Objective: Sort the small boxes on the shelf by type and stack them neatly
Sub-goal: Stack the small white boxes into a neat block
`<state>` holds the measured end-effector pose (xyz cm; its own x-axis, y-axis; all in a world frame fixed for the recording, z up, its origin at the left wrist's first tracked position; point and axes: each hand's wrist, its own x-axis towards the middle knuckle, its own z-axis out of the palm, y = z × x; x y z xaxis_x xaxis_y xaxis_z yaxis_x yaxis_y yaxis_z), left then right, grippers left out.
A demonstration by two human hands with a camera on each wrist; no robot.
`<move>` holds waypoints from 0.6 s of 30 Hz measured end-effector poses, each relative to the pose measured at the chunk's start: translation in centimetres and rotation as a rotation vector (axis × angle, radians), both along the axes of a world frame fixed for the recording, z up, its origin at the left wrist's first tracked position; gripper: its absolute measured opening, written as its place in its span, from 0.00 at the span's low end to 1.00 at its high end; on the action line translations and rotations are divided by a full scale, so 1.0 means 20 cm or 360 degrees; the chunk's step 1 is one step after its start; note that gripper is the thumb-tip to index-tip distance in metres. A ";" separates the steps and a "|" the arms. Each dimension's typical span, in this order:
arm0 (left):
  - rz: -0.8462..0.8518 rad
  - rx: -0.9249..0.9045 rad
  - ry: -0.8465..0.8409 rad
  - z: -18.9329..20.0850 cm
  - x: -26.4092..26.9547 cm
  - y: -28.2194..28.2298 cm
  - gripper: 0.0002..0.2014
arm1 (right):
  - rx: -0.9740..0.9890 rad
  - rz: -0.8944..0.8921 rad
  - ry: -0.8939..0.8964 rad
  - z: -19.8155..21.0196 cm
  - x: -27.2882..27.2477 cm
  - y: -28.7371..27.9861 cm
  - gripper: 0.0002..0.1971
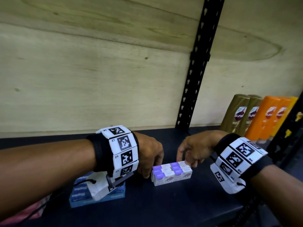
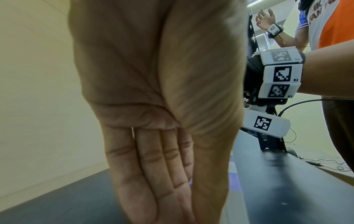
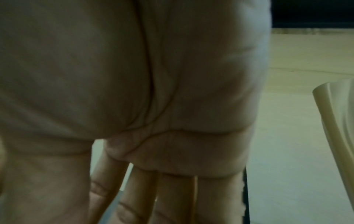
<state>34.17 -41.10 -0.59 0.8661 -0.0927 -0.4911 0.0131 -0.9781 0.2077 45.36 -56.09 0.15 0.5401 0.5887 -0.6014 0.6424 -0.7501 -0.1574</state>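
Nearest, at the front left of the dark shelf [image 1: 164, 202]: one stack of blue boxes [image 1: 113, 196], partly hidden under the left wrist rig, apparently one type already set apart; a pink item at the frame's lower left edge, too cut off to identify. Middle of the shelf: one block of purple-and-white boxes [image 1: 171, 171], packed side by side in two layers, edges roughly flush. Left hand [image 1: 150, 154]: grip loose, fingers straight and together as the left wrist view shows, tips pressed against the block's left end, holding nothing. Right hand [image 1: 193, 150]: fingers pointing down onto the block's far right top corner; whether this grip pinches a box or merely presses cannot be told, and the right wrist view shows only palm. Judged purpose: the two hands bracket the block from opposite ends to square it up. Farther right, against the plywood back panel [image 1: 98, 71]: gold bottles [image 1: 242, 114] and orange bottles [image 1: 268, 117], upright, grouped by colour, well apart from the boxes. Black slotted upright [image 1: 199, 63] beyond.
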 end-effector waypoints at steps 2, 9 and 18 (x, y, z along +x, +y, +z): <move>0.0002 -0.0005 -0.0009 -0.01 0.00 0.00 0.18 | -0.0019 -0.0002 0.0014 0.00 -0.01 0.00 0.14; -0.0002 0.0045 -0.0052 -0.03 0.01 0.00 0.17 | -0.0124 -0.0005 0.0028 0.00 -0.03 0.02 0.19; 0.0009 0.0089 -0.0102 0.04 -0.03 0.08 0.23 | -0.0040 0.0001 -0.0173 0.10 -0.06 0.01 0.19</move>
